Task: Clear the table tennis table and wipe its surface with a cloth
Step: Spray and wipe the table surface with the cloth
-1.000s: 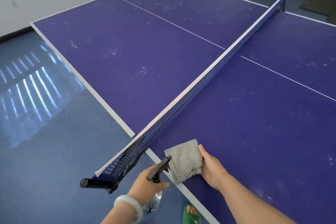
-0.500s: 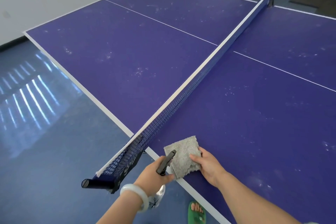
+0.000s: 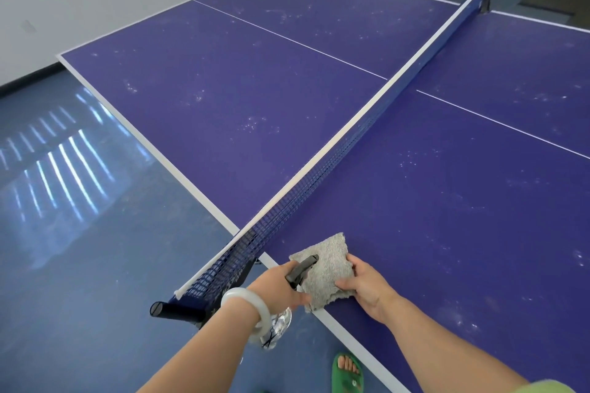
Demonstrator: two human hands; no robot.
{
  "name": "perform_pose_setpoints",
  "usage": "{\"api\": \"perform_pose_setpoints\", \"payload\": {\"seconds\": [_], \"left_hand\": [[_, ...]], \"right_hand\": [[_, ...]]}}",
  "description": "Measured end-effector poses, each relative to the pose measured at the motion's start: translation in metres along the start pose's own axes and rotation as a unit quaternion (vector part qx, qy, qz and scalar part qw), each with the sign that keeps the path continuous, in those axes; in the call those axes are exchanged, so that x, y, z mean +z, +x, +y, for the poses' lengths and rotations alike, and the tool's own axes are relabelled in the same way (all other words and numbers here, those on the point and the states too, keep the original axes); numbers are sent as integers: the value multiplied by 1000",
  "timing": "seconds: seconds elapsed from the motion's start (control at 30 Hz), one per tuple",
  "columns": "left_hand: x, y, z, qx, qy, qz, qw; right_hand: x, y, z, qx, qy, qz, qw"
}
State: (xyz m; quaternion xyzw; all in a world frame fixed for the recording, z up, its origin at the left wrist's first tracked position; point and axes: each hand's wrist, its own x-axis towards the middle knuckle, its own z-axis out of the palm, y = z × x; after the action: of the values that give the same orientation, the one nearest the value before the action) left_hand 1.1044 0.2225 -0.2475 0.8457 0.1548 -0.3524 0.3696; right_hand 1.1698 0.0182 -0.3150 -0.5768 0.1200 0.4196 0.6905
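- The cloth is lying grey and folded at the near edge of the table, just right of the net, with one corner hanging over the white border.
- The right hand is gripping the cloth's right side, thumb on top and fingers curled at its edge. It is already on the cloth, so it is the nearer hand for wiping.
- The left hand is gripping a bottle by the neck. The black nozzle is pointing up and right over the cloth, and the clear body is hanging below the table edge. Whether the trigger is being squeezed — cannot tell.
- White specks are dotting both halves of the purple top, so the stage looks like wiping, barely begun.
- Key relation: the dirty surface is stretching ahead and right of the cloth, while the net is running along the cloth's left, diagonally from near-left to far-right.
- The coming stroke is probably heading away from the body, parallel to the net — right hand pushing, left hand keeping the bottle clear.
- The far half is sitting across the net, so it is likely needing a reach over or a walk round.
- Outward: a dark net post is sticking out past the table edge, a pale bracelet is sitting on the left wrist, and a green sandal is showing on the blue floor.
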Motion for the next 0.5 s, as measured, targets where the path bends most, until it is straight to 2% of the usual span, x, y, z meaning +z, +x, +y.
{"api": "perform_pose_setpoints", "payload": {"seconds": [0.13, 0.33, 0.5], "left_hand": [[3, -6, -2, 5, -34, -3, 999], [7, -18, -18, 12, 22, -46, 999], [-1, -20, -22, 5, 17, -32, 999]], "right_hand": [[-1, 3, 4, 1, 2, 12, 1000], [-1, 7, 6, 4, -14, 28, 1000], [-3, 10, 8, 8, -20, 34, 999]]}}
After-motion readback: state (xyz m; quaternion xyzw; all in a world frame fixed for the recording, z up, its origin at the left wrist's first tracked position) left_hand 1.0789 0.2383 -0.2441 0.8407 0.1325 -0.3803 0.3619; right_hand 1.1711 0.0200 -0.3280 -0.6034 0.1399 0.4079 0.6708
